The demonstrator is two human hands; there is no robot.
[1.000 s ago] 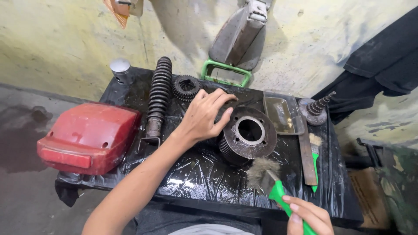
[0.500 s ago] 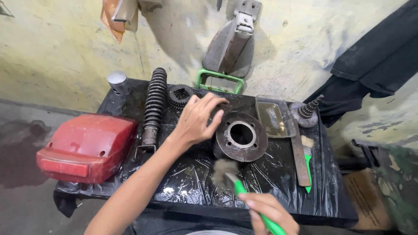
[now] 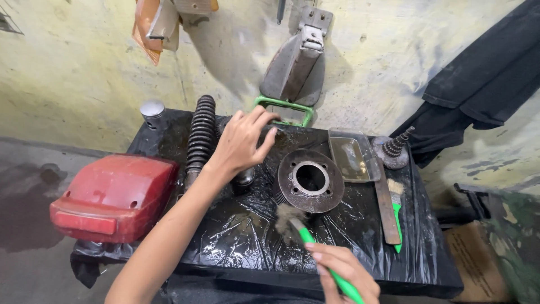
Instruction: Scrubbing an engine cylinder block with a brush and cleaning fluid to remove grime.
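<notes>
Head view: the engine cylinder (image 3: 310, 180) sits mid-table on black plastic sheeting (image 3: 236, 236). Left hand (image 3: 243, 143) hovers just left of it with fingers loosely spread, holding nothing. Right hand (image 3: 344, 274), below the cylinder, curls its fingers around a green-handled brush (image 3: 304, 233), bristles at the cylinder's near edge. Right of the cylinder lie a clear tray (image 3: 350, 157) and a second brush (image 3: 396, 211); a black spring (image 3: 201, 135) and a red cover (image 3: 112, 194) crowd its left.

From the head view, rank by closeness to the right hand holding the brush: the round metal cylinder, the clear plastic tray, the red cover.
From the right hand, lower centre:
1. Round metal cylinder, just above the hand, by the brush bristles.
2. Clear plastic tray, farther back, slightly right.
3. Red cover, far left, off the table's edge.
</notes>
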